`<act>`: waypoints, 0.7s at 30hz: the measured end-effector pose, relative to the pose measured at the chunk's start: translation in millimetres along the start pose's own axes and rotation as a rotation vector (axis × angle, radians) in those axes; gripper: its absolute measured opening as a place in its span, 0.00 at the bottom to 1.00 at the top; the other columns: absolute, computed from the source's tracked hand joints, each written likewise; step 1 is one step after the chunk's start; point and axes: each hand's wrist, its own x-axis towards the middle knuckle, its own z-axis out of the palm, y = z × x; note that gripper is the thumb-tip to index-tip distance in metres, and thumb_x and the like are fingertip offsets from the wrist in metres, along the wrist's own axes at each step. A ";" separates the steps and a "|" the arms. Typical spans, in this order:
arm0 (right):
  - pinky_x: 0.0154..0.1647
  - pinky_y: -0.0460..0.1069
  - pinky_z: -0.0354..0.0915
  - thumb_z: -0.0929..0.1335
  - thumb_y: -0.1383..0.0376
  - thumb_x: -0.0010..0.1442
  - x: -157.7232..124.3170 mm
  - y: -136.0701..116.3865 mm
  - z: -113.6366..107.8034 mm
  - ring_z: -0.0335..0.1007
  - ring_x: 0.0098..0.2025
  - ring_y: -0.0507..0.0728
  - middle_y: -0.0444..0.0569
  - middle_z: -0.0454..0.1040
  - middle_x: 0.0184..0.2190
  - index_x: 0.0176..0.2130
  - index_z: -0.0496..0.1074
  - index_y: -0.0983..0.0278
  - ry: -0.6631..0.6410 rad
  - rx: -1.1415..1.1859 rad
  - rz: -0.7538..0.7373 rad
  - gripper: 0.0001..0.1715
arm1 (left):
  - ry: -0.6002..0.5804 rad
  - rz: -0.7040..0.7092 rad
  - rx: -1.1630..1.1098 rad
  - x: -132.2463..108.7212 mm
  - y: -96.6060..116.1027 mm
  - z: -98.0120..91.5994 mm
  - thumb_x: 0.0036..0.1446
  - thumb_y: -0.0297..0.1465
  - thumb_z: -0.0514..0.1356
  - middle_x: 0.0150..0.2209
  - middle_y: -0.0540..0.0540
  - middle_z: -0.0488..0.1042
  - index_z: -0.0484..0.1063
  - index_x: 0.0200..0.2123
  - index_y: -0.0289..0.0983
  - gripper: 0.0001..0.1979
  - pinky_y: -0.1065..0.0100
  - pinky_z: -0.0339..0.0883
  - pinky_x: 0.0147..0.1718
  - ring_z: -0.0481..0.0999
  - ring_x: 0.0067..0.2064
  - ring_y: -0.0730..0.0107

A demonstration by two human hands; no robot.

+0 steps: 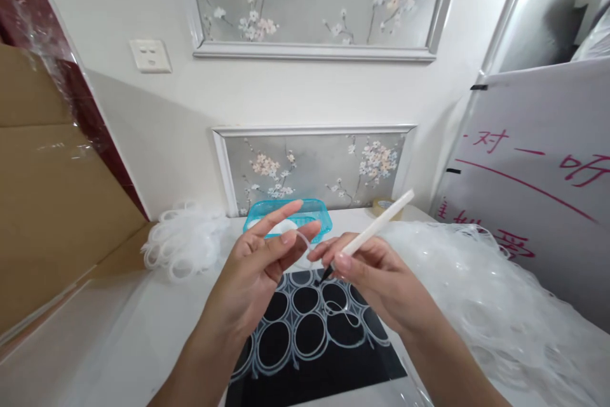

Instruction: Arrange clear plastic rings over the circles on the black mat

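My left hand (257, 258) pinches a thin translucent ring (305, 240) between thumb and finger, with the index finger raised. In my right hand (381, 270) is a white pen-like tool (381, 223), slanting down to a dark pointed tip near the ring. Beneath both hands lies a black sheet (328, 378) patterned with rows of pale circles. A loose thin loop (350, 312) rests on its right part. My hands hide some of the sheet's upper area.
A blue plastic basket (317, 206) with something white inside stands against the wall. Translucent rings are heaped at left (183, 239) and, more widely, at right (476, 296). A tape roll (381, 206) sits behind my right hand. A cardboard box (61, 204) and a whiteboard (538, 121) flank the table.
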 end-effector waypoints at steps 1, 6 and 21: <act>0.42 0.52 0.66 0.70 0.59 0.57 -1.0 -0.4 1.6 0.70 0.39 0.55 0.46 0.77 0.33 0.32 0.78 0.55 -0.015 -0.034 -0.021 0.05 | -0.023 -0.006 0.000 0.3 -0.3 0.8 0.56 0.34 0.63 0.40 0.42 0.79 0.70 0.53 0.39 0.21 0.61 0.67 0.52 0.75 0.50 0.59; 0.42 0.52 0.66 0.69 0.62 0.58 -1.0 3.4 4.7 0.70 0.42 0.56 0.45 0.76 0.34 0.34 0.77 0.53 0.098 -0.142 -0.151 0.05 | -0.054 0.006 -0.058 0.5 0.9 5.3 0.59 0.38 0.59 0.39 0.41 0.79 0.71 0.52 0.36 0.20 0.57 0.63 0.55 0.74 0.51 0.56; 0.48 0.55 0.65 0.70 0.60 0.57 -5.8 1.1 10.3 0.66 0.53 0.59 0.47 0.76 0.37 0.34 0.78 0.55 -0.237 -0.350 0.040 0.05 | -0.014 -0.027 -0.191 19.5 -8.3 -6.6 0.51 0.17 0.50 0.54 0.43 0.71 0.66 0.55 0.36 0.28 0.58 0.65 0.56 0.67 0.58 0.59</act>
